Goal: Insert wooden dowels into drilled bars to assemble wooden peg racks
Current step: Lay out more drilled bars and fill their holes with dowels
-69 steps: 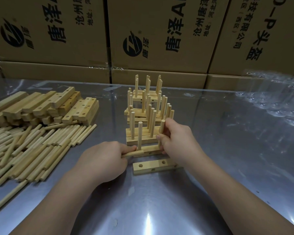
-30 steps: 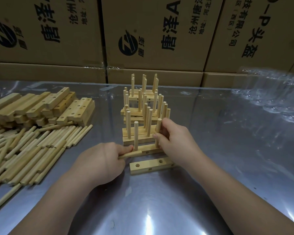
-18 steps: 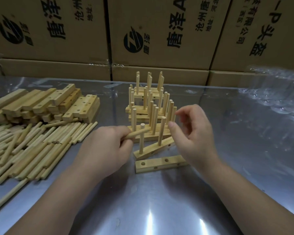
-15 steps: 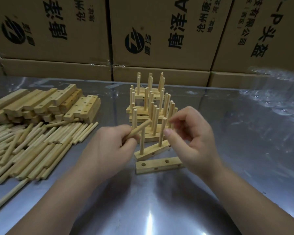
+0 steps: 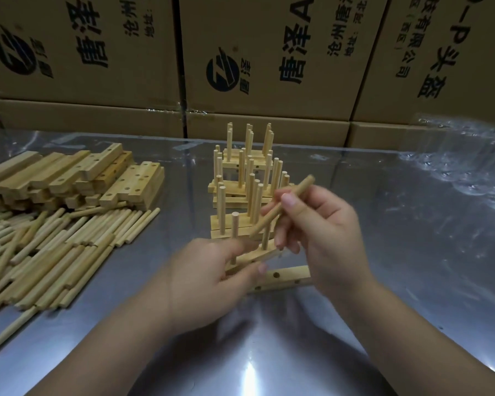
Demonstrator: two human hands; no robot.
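On a shiny metal table (image 5: pixel 412 281) backed by brown cardboard boxes (image 5: pixel 269 52), we see the right hand (image 5: pixel 326 232) pinching a pale round wooden dowel (image 5: pixel 286 207), tilted, above a drilled pale wooden bar (image 5: pixel 257 257) carrying two upright pegs. The blurred left hand (image 5: pixel 209 278) grips that bar's near left end, just in front of a stack of finished peg racks (image 5: pixel 246 181).
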